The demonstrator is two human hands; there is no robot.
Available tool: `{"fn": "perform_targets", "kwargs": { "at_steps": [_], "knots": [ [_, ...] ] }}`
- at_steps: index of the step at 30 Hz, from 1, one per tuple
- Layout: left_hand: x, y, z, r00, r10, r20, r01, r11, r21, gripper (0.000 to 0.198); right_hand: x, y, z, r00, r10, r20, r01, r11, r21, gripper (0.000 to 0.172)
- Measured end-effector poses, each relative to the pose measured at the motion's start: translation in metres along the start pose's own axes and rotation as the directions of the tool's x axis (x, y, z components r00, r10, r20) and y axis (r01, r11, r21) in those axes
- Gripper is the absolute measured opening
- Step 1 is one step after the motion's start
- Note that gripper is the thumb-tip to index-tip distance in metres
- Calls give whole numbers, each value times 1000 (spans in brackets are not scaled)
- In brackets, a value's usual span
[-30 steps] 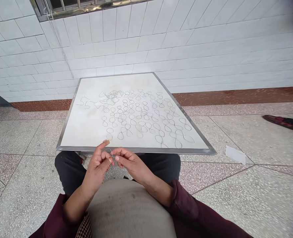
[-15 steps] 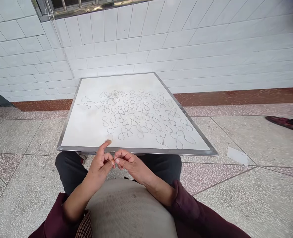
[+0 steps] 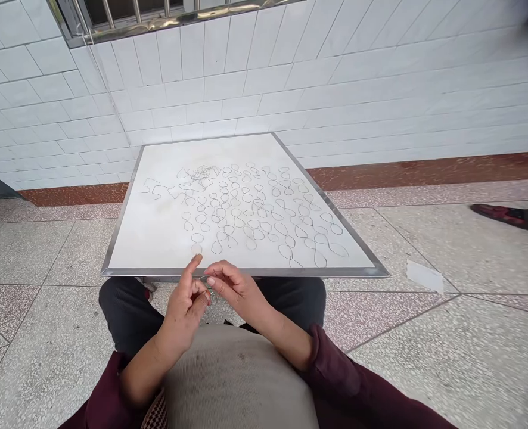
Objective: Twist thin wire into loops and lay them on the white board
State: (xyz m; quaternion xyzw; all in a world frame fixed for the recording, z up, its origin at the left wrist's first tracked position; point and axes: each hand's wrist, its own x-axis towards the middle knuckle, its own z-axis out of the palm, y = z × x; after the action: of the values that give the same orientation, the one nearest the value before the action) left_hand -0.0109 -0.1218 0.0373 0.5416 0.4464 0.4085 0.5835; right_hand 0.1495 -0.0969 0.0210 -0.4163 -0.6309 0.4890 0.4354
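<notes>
Just past the near edge of the board, above my lap, my two hands are close together. My left hand (image 3: 187,304) is closed in a pinch of thumb and fingers, its index finger stretched up; a spot of orange-red shows at the thumb tip. My right hand (image 3: 237,292) has thumb and index tips drawn together beside it, around a thin wire (image 3: 200,277) that runs between the hands and is barely visible. On the white board (image 3: 143,244) lie several wires bent into figure-eight loops (image 3: 320,253). A tangle of loose wires (image 3: 204,173) is at the back left.
A grey metal frame edges the board, which rests over my knees (image 3: 121,310). Behind it stands a white tiled wall (image 3: 228,98) with a barred window (image 3: 134,12). On the floor at right are a white paper strip (image 3: 425,276) and a person's shoe (image 3: 509,215).
My fingertips, touching before, have come slightly apart, the right hand's moving up and the left thumb lower. The view has shifted a little; the looped wires lie as they were.
</notes>
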Motion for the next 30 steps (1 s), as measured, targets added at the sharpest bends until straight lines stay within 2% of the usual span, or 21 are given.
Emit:
{"fn": "perform_targets", "kwargs": {
  "at_steps": [2, 5, 11, 14, 17, 21, 26, 30],
  "knots": [
    [-1, -2, 0, 1000, 2, 20, -3, 999, 40, 66, 1, 0, -3, 994, -109, -9, 106, 978, -178, 13],
    [-3, -5, 0, 998, 3, 56, -6, 998, 68, 65, -1, 1, -4, 975, -221, 27, 215, 902, -374, 21],
    [-2, -7, 2, 995, -7, 96, -3, 994, 106, 65, -7, 4, 4, 961, -270, -60, 192, 808, -556, 25],
    [-1, -8, 2, 995, -21, 102, 15, 999, 52, 69, -5, 3, 5, 963, -257, -81, 174, 822, -543, 24],
    [-1, -9, 1, 994, -27, 102, 25, 999, 25, 76, -1, 3, 0, 960, -280, -16, 237, 841, -487, 20],
    [-1, -8, 3, 993, -41, 108, 33, 997, 72, 77, 2, 4, -3, 952, -305, 38, 293, 864, -409, 20],
    [-1, -5, 3, 993, -68, 98, 55, 990, 129, 74, 0, 7, 3, 964, -264, -37, 224, 879, -420, 21],
    [0, -5, 0, 991, -58, 121, 49, 995, 82, 75, 1, 6, 4, 969, -231, -88, 188, 919, -346, 17]
  ]
}}
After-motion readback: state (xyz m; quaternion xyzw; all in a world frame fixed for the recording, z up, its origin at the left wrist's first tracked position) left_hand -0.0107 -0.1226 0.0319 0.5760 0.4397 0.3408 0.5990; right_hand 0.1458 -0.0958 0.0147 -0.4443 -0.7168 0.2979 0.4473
